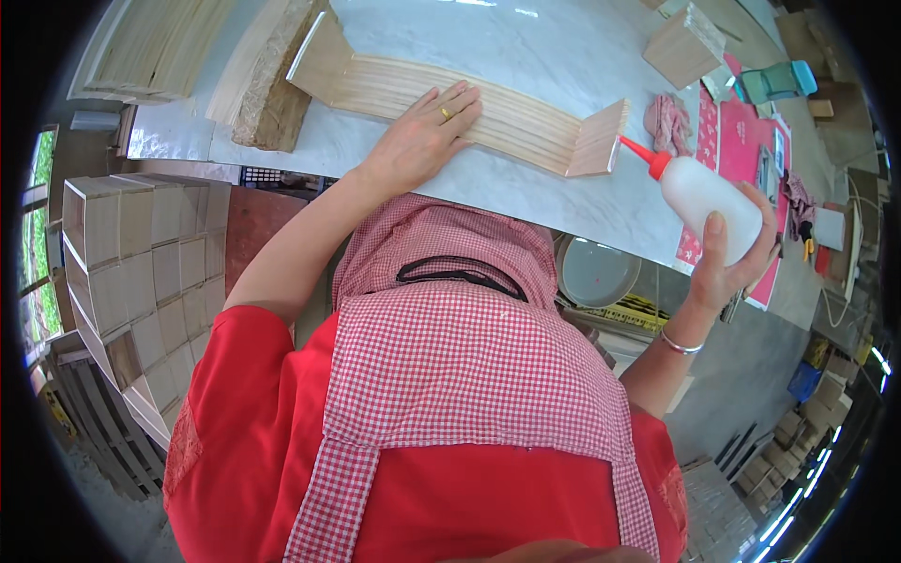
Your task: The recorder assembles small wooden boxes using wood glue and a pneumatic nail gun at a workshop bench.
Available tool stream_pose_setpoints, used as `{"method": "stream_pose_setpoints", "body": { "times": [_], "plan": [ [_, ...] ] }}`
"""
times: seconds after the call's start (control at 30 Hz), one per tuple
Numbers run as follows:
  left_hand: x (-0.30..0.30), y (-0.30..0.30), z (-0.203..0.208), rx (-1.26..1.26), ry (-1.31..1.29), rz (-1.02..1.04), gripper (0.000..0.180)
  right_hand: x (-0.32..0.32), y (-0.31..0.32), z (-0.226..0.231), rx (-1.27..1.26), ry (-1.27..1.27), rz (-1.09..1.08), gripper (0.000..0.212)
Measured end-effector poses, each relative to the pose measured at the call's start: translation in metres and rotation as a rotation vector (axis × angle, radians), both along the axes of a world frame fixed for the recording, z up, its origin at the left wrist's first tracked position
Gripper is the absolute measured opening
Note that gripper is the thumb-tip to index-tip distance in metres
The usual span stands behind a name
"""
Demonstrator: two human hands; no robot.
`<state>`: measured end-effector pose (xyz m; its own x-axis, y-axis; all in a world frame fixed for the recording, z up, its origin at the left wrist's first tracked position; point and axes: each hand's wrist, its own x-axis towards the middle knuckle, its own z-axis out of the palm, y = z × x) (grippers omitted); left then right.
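Note:
A long pale wooden board (526, 120) lies on the white marbled table (554, 202), with a short upright panel (322, 61) at its left end and another panel (599, 141) at its right end. My left hand (424, 133) rests flat on the board left of its middle, fingers stretched out. In my right hand (727, 258) is a white squeeze bottle (706, 202), tilted so that its red nozzle (640, 150) points left. The nozzle's tip is at the outer edge of the right panel; whether they touch, I cannot tell. A white line runs along the left panel's edge.
A thick wooden block (277, 103) stands left of the board, near stacked thin boards (155, 47). Far right are a wooden box (685, 45), a crumpled pink cloth (668, 120) and a teal-lidded container (779, 83). Stacked wooden boxes (141, 244) rise at the left; a round basin (598, 272) sits below the table edge.

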<state>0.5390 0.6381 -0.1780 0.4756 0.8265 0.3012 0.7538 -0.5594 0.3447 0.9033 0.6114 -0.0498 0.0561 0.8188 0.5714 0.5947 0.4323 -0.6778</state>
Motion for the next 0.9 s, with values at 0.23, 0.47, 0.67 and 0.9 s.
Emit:
{"method": "stream_pose_setpoints", "body": {
  "times": [0.23, 0.47, 0.67, 0.9],
  "plan": [
    [0.0, -0.002, -0.002, -0.016, -0.01, 0.001, 0.055, -0.005, 0.029, -0.004, 0.068, 0.0, -0.03, 0.046],
    [0.0, -0.001, -0.001, -0.027, -0.012, 0.004, 0.055, -0.002, 0.018, 0.001, 0.041, 0.005, -0.022, 0.047],
    [0.0, 0.002, 0.002, -0.018, -0.011, 0.008, 0.053, 0.006, -0.015, 0.01, -0.036, 0.025, 0.059, 0.049],
    [-0.004, 0.013, 0.028, 0.011, 0.148, -0.025, 0.061, 0.018, -0.01, -0.014, -0.038, 0.345, -0.034, 0.05]
  ]
}}
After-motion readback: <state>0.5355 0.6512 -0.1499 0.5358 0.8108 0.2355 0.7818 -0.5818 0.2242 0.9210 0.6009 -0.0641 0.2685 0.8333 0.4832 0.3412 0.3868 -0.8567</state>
